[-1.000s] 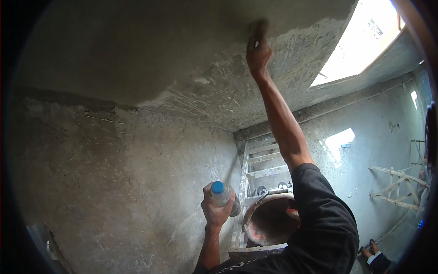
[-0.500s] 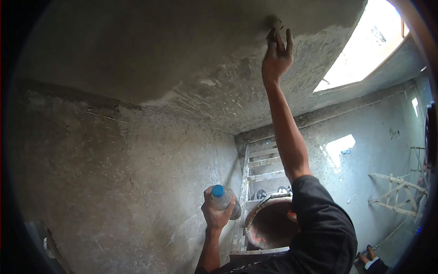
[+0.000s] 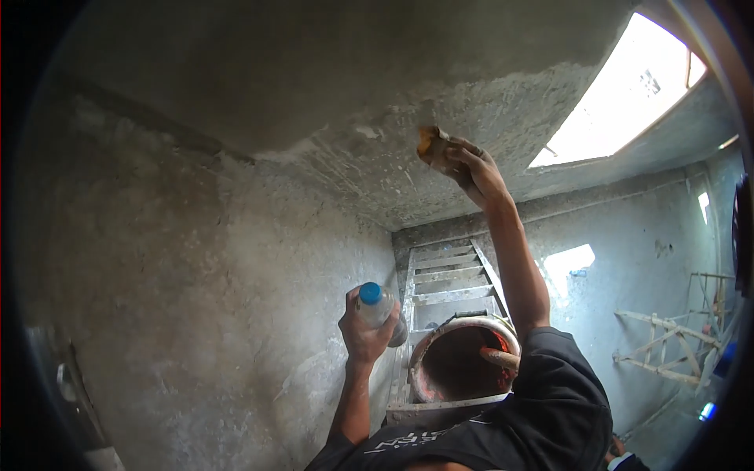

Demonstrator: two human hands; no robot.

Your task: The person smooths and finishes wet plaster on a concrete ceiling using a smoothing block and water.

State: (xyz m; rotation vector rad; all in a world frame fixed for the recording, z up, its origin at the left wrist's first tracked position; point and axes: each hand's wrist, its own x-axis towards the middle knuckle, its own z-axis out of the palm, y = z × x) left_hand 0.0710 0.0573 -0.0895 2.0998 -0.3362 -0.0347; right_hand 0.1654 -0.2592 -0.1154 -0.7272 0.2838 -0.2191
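My left hand [image 3: 367, 334] is wrapped round a clear plastic bottle [image 3: 382, 308] with a blue cap, held upright in front of the left wall; dark contents show low in it. Raised overhead, my right hand [image 3: 475, 171] pinches a small yellow-brown sponge-like piece [image 3: 428, 144], which overlaps the rough part of the ceiling [image 3: 393, 180] in this view. Smoother, darker plaster [image 3: 259, 86] covers the ceiling nearer to me. Below my right arm, a round bucket [image 3: 419, 369] has a rounded handle-like thing [image 3: 499, 359] at its inner side.
A paint-splashed ladder [image 3: 450, 299] stands behind the bucket. Bright light comes through an opening [image 3: 628, 94] at the upper right. A wooden frame [image 3: 667, 345] is by the right wall, and part of another person [image 3: 620, 454] shows at the bottom right.
My right hand has come down and left from the smooth ceiling plaster, turning so that the yellow-brown piece shows. The view has shifted, uncovering more bucket and ladder. My left hand keeps the bottle.
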